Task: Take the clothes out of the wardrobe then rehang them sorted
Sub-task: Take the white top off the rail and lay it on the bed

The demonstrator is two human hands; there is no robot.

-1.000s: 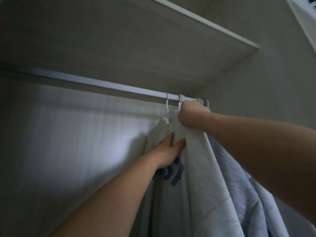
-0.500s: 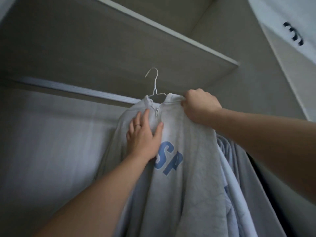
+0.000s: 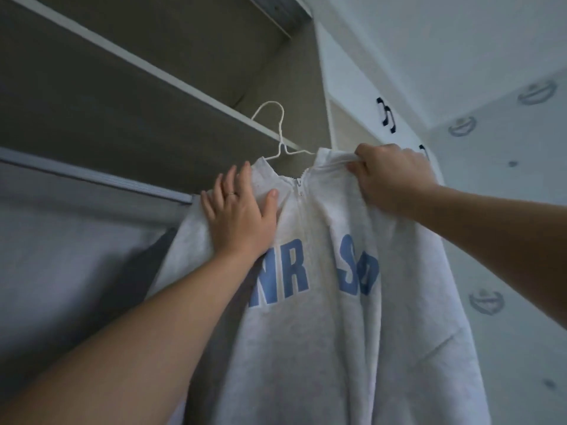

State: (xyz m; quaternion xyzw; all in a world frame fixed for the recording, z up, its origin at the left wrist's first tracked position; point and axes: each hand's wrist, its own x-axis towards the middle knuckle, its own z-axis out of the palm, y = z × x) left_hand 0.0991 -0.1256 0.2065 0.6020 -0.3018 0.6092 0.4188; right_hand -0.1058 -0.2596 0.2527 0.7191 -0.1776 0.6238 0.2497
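Observation:
A light grey zip sweatshirt (image 3: 310, 332) with blue letters hangs on a white wire hanger (image 3: 277, 133), held up in front of the wardrobe. Its hook is free of the rail (image 3: 92, 176). My right hand (image 3: 389, 176) is closed on the sweatshirt's right shoulder and collar. My left hand (image 3: 239, 213) lies on the left shoulder with fingers spread and the thumb pressing the fabric near the zip. Other clothes are hidden behind the sweatshirt.
The wardrobe shelf (image 3: 147, 65) runs above the rail. To the right stand white cupboard doors with dark handles (image 3: 387, 116) and a patterned wall (image 3: 503, 240). A dark garment edge (image 3: 153, 250) shows left of the sweatshirt.
The sweatshirt and its hanger came off the rail and moved out and to the right. My left hand slid up from the chest to the left shoulder. The view swung right.

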